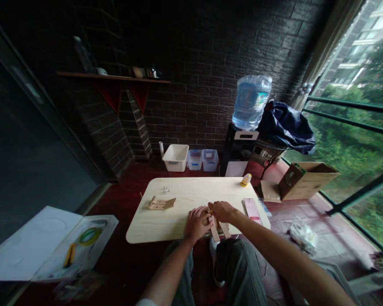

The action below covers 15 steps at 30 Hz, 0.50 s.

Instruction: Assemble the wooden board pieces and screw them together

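Note:
At the near edge of the pale table [185, 187] lies a wooden piece with two slats [224, 230] pointing toward me. My left hand [198, 223] is closed around its left side. My right hand [222, 211] is closed at its far end, pinching something small and yellowish that is too small to name. Another wooden assembly [161, 203] rests on the left part of the table, touched by neither hand. Behind it stand several small metal pieces [166, 190].
A yellow-capped bottle [246, 180] and a pink booklet [252, 210] are on the table's right side. An open white case [79, 242] with tools lies at left. Bins [176, 157], a water dispenser [239, 148] and a cardboard box [303, 182] stand beyond.

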{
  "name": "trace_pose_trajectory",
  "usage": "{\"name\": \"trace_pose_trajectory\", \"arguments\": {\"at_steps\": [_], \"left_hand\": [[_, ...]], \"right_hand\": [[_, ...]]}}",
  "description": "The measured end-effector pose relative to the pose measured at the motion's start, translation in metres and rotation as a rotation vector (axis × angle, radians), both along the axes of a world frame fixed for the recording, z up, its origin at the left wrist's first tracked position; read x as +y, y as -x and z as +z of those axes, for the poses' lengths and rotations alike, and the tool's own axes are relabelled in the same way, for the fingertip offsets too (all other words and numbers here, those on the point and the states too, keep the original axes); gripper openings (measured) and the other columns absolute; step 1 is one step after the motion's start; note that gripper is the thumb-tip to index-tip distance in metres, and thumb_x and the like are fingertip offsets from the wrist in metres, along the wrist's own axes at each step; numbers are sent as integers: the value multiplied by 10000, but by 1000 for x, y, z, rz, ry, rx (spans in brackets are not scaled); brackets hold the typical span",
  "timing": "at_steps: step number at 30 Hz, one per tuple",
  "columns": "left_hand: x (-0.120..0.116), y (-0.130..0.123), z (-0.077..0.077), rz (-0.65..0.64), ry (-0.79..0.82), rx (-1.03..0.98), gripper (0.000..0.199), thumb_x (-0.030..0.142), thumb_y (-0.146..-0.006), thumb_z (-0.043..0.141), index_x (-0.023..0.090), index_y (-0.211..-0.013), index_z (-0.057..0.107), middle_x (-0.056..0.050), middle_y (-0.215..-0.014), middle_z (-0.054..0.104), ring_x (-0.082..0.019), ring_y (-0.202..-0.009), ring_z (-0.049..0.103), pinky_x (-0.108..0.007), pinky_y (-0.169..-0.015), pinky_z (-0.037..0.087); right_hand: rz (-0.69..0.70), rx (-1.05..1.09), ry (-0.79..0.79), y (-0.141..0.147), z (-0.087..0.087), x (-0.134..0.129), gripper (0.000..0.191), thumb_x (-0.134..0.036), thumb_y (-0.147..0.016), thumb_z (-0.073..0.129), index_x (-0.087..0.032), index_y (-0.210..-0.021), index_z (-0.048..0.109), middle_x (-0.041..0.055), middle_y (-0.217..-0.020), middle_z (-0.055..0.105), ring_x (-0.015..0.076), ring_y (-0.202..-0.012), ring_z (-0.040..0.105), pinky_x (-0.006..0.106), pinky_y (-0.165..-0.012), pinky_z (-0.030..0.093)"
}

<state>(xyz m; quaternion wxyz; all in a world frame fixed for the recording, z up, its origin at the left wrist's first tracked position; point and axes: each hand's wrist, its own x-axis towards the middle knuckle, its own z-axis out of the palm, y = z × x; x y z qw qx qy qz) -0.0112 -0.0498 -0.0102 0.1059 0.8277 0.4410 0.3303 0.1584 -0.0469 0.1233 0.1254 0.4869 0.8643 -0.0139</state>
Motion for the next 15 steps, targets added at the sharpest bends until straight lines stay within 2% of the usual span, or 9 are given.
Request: {"name": "trace_pose_trajectory", "arguments": {"at_steps": [5,10,15], "left_hand": [[2,1,-1,5,10,0,277,336,-831,739,346,-1107,747,-36,-1411,623,-278,-1368,504,-545,-1207,323],[4,0,-4,12,-1,-13,275,335,-817,752,359,-1091,751,-21,-1432,610,-271,-1364,510,-539,-1197,338],[4,-1,-3,8,14,-6,326,318,-801,768,362,-1123,744,-27,-1424,616,-284,-1367,507,-552,-1199,330]], "right_hand": [[15,15,7,1,2,1,317,-150,-966,512,-166,-1279,557,151,-1137,732,244,-973,735,346,-783,589],[-80,34,32,3,-1,2,279,-213,-986,513,-137,-1251,557,173,-1073,742,262,-964,738,326,-756,584],[-68,55,34,-2,4,-1,362,-270,-979,530,-149,-1320,520,170,-1130,726,275,-981,732,350,-776,581]]}}
